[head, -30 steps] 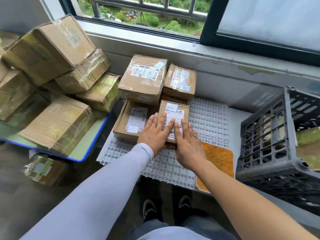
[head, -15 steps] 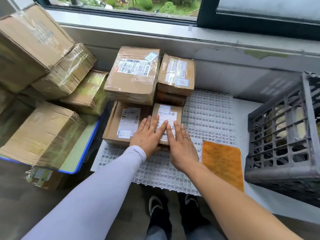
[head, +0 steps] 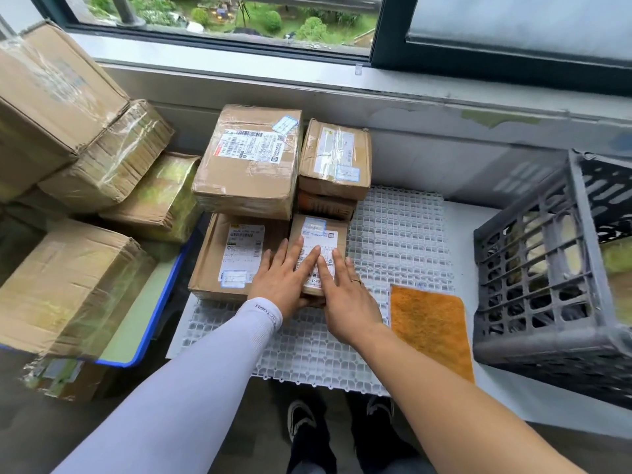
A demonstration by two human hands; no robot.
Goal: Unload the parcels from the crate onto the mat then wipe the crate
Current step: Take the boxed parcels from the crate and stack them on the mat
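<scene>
1. Below the window, at the left of the frame, taped boxes (head: 68,278) sit heaped on a blue tray (head: 155,313), apart from your work.
2. At centre, the white mat (head: 396,234) carries the unloaded parcels, packed tight toward its upper-left corner, probably to save room.
3. Your left hand (head: 282,278) and right hand (head: 345,295) lie flat, fingers straight, on the small parcel (head: 318,248), gripping nothing; you seem to be seating it against its neighbours.
4. Right of them, the orange cloth (head: 431,330) waits near the grey crate (head: 543,289), which appears to hold more parcels.
</scene>
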